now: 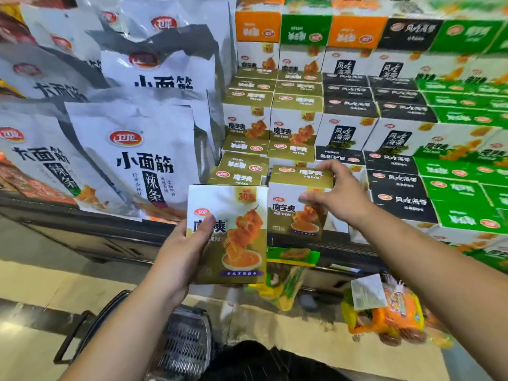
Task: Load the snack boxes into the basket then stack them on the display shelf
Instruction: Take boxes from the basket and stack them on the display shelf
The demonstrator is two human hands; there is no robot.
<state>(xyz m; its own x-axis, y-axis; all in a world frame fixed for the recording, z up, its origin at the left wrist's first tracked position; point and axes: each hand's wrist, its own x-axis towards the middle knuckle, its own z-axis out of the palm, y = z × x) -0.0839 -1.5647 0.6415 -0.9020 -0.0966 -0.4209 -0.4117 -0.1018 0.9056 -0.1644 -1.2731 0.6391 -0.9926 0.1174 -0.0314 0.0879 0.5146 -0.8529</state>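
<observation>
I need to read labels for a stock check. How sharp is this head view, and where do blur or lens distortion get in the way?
Head view: large print is legible on the olive box in the left hand and the white bags; head view, top right: the green boxes smear and shelf rows bow with the wide lens; head view, bottom: the orange packets are blurred.

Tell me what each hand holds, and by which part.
The left hand holds an olive snack box by its left edge. The right hand grips a second olive box at its upper right corner.
</observation>
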